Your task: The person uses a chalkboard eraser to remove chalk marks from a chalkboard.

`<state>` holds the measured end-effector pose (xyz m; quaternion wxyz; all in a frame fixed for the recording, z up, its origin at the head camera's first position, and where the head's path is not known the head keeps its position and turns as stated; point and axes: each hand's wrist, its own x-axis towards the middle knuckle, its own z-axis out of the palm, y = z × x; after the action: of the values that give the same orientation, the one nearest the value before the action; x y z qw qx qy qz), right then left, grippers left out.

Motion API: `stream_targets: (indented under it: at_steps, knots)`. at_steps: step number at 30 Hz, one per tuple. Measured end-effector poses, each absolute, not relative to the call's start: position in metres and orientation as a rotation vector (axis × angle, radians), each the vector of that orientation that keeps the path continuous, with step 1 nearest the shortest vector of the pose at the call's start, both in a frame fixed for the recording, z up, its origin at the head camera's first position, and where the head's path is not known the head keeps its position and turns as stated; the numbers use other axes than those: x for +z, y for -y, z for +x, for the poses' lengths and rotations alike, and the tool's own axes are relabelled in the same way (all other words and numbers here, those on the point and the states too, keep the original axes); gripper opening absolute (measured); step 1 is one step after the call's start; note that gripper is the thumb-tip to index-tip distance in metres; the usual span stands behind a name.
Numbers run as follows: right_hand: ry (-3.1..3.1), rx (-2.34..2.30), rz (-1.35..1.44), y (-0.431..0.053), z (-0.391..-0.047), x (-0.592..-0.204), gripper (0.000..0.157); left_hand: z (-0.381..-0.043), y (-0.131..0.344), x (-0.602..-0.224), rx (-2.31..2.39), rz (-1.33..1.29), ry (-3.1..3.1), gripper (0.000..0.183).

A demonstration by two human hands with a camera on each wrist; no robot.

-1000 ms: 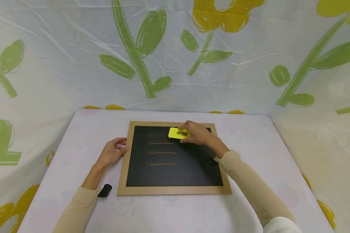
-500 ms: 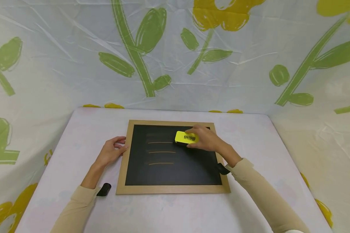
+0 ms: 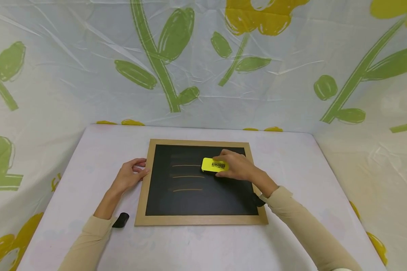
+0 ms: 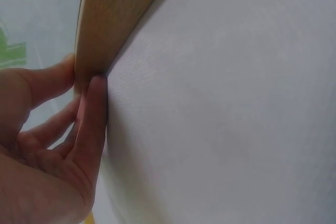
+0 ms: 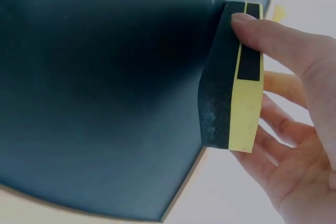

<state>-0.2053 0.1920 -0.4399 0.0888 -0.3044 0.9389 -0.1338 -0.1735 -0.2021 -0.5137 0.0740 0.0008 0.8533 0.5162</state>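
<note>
A chalkboard (image 3: 196,203) in a light wooden frame lies on the table. Three short orange-brown lines cross its left and middle part: a top line (image 3: 184,165), a middle line (image 3: 188,176) and a lower line (image 3: 187,190). My right hand (image 3: 237,165) grips a yellow eraser (image 3: 208,164) with black felt between thumb and fingers, beside the top line's right end. In the right wrist view the eraser's felt (image 5: 216,103) faces the board; whether it touches is unclear. My left hand (image 3: 127,177) pinches the frame's left edge (image 4: 113,14), thumb on one side and fingers on the other.
The table (image 3: 203,248) has a pale cloth. Behind and beside it hangs a white curtain (image 3: 98,75) printed with green stems and yellow flowers. A black strap end sticks out at the left wrist (image 3: 121,220) and another at the right wrist (image 3: 259,200).
My right hand has moved the eraser down the board, first to the right, then slightly back left, level with the top line. The left hand keeps its place at the frame.
</note>
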Motion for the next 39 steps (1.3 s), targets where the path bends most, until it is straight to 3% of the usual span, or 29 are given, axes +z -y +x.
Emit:
stream_targets:
  at_steps: [31, 39]
  knots:
    - [-2.704, -0.237, -1.137, -0.088, -0.228, -0.442, 0.062, -0.173, 0.205, -0.509, 1.492, 0.019, -2.577, 0.053]
    - [-2.676, -0.211, -1.061, -0.088, -0.226, -0.439, 0.064, -0.174, 0.202, -0.507, 1.498, 0.017, -2.561, 0.052]
